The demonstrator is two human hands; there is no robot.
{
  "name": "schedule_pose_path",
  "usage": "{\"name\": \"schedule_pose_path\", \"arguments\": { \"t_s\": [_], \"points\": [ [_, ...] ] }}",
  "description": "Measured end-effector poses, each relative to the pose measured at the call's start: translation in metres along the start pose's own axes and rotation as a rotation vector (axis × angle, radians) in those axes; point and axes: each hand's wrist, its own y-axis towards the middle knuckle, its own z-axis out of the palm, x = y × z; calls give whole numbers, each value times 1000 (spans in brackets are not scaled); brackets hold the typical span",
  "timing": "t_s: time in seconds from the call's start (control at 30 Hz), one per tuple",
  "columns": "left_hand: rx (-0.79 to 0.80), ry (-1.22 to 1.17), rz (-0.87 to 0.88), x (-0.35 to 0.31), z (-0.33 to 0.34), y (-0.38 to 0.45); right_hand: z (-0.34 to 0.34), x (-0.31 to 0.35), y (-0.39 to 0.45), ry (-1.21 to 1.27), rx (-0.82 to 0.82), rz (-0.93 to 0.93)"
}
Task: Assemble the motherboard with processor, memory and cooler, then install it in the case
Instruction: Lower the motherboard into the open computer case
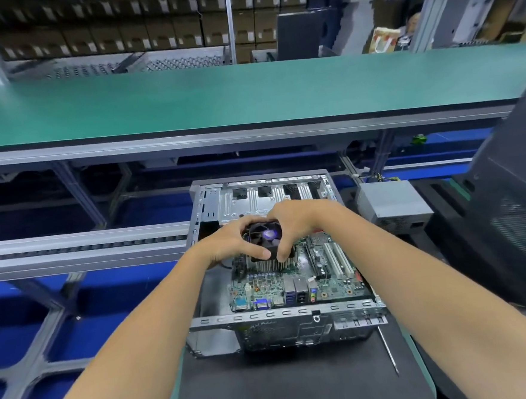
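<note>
Hands (259, 237) round cooler (263, 246), inside case (200, 210)

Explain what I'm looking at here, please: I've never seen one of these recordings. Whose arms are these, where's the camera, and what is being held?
There is no robot here. The single picture comes from a camera worn on a person's head, looking forward and down, so the two bare arms are the wearer's own. The left hand and right hand both grip the cooler, a black fan atop metal fins, mounted on the green motherboard. The board lies inside the open metal case, which rests on a dark mat. A screwdriver lies on the mat to the right, and a grey power supply sits beyond the case.
</note>
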Motion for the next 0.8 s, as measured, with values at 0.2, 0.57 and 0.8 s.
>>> {"name": "schedule_pose_path", "arguments": {
  "t_s": [0.2,0.57,0.8],
  "points": [
    [-28,95,-1,7,4,4,15,-6,9,-39,-45,-24],
    [71,251,-72,32,8,5,55,0,16,-271,-90,-31],
    [101,332,-122,31,2,5,60,3,16,-315,-150,-60]
  ]
}}
